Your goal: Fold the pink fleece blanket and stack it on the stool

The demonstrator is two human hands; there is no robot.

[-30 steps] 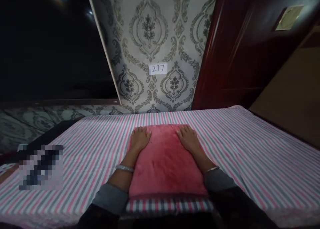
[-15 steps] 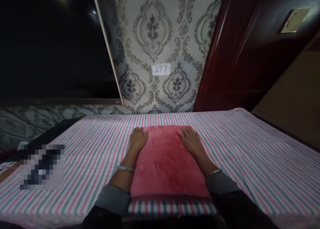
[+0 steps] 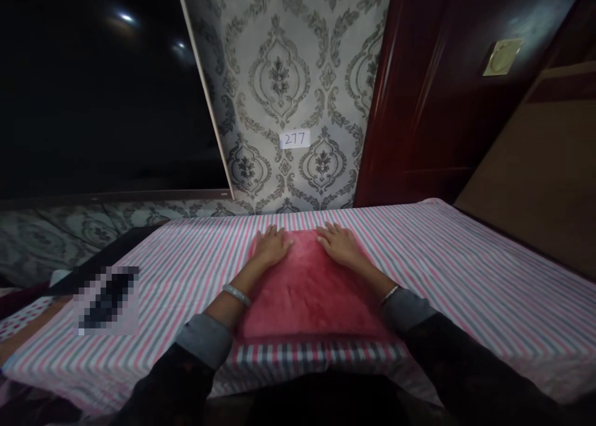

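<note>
A red plush cloth (image 3: 311,295), folded into a rough rectangle, lies flat on a striped tablecloth (image 3: 465,271) in front of me. My left hand (image 3: 272,246) rests on its far left corner, fingers spread and palm down. On the far right corner lies my right hand (image 3: 339,243), also flat with the fingers apart. Both hands press on the cloth without gripping it. The corners under my palms are hidden.
A large dark screen (image 3: 102,103) hangs at the left. A paper label reading 277 (image 3: 295,139) is on the patterned wall. Dark red wood panelling (image 3: 419,103) stands at the right. A pixelated dark patch (image 3: 106,300) covers something on the tablecloth at the left.
Both my hands have moved inward and slightly farther away along the cloth's far edge, closer together. The camera view has shifted a little.
</note>
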